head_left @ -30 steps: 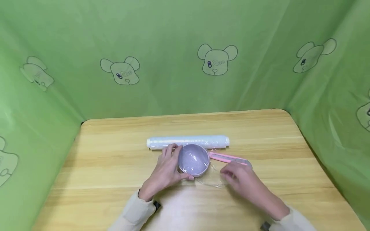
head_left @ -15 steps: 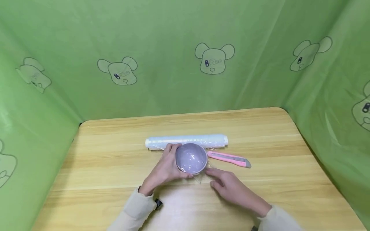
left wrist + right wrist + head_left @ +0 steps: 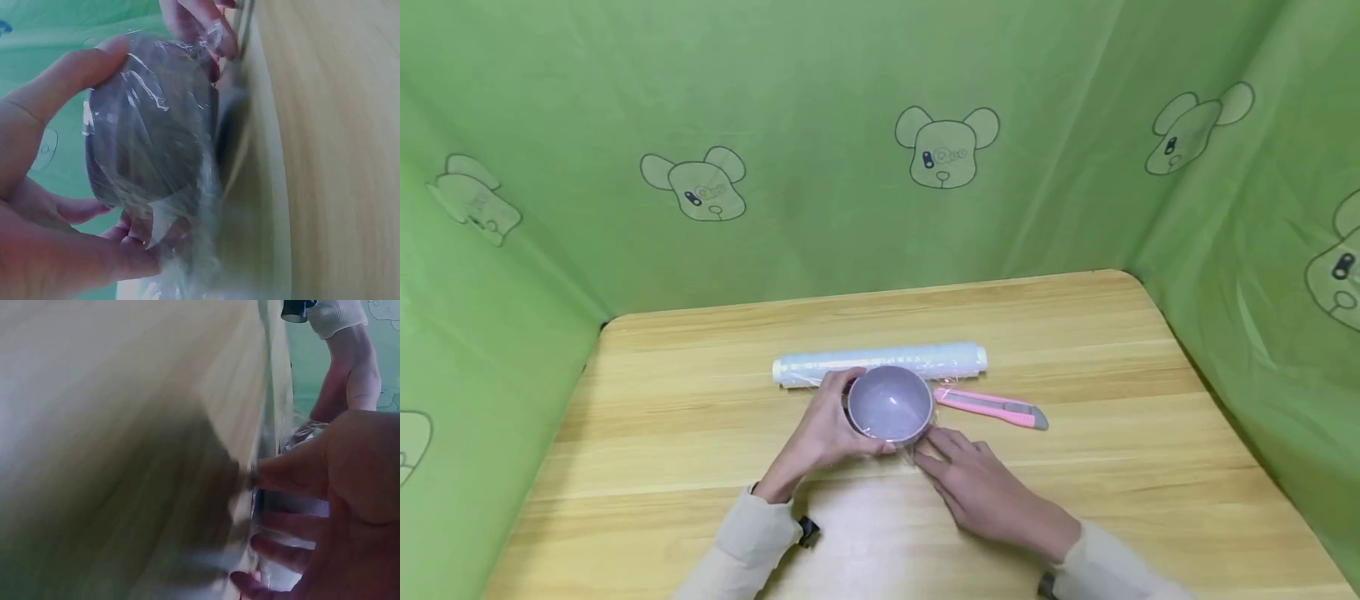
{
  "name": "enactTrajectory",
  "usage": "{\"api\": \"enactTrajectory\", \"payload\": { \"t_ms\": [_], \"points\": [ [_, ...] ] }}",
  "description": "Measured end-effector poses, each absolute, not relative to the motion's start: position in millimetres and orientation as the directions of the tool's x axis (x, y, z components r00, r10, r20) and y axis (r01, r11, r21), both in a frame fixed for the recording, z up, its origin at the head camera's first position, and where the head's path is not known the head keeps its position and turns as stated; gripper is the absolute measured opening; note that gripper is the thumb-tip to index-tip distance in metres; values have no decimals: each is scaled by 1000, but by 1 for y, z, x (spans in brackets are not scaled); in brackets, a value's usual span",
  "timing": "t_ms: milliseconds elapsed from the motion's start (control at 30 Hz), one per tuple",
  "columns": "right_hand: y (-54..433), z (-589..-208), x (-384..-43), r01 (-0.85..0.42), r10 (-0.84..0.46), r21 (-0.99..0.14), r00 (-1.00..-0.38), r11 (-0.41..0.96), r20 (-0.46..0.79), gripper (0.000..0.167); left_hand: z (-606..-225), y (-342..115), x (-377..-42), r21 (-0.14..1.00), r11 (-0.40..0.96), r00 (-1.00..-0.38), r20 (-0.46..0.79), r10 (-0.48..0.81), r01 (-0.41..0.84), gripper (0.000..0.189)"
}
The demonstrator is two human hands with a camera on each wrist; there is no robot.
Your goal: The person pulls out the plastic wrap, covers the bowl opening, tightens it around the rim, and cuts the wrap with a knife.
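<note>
A small greyish-purple bowl [image 3: 891,404], with clear plastic wrap [image 3: 150,106] stretched over it, is tilted in the middle of the table. My left hand [image 3: 822,429] grips it from the left, thumb over the near rim and fingers round the far side. Loose wrap bunches below the bowl by those fingers in the left wrist view. At the bowl's lower right, my right hand [image 3: 981,483] touches the wrap along the wall with extended fingers. Its thumb [image 3: 287,469] and spread fingers lie beside the wrapped bowl in the right wrist view.
Right behind the bowl lies a roll of plastic wrap [image 3: 947,360], parallel to the table's far edge. A pink utility knife [image 3: 992,407] rests to the bowl's right, close to its rim. Green sheeting [image 3: 820,242] with printed bear heads encloses the wooden table [image 3: 662,392].
My right hand has come leftward from the loose wrap at the right to the bowl's lower side, and that wrap is now gathered in. My left hand keeps its grip on the bowl.
</note>
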State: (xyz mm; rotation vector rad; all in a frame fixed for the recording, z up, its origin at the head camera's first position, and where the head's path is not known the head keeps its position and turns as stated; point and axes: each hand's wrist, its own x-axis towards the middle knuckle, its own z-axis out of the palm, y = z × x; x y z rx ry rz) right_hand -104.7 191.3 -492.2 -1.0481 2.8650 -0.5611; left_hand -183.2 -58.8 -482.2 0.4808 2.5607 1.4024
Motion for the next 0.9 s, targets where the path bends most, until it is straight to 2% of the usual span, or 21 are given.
{"api": "enactTrajectory", "payload": {
  "t_ms": [167,433,600,767,900],
  "points": [
    [197,-493,-111,-640,-659,-413,-743,648,118,51,-483,-66,-185,870,459,-932,3,363,182,108],
    [198,-485,-114,-611,-692,-388,-713,691,-110,58,-483,-66,-184,851,484,-923,1,385,203,112],
    [210,-477,-108,-559,-644,-376,-750,739,-152,56,-483,-64,-183,837,492,-913,21,408,239,112],
    [225,-465,-107,-530,-602,-355,-788,770,-130,56,-480,-64,-180,814,520,-905,16,426,259,114],
    [227,-459,-118,-459,-527,-468,-850,755,-17,39,-478,-63,-176,788,554,-901,1,434,268,116]
  ]
}}
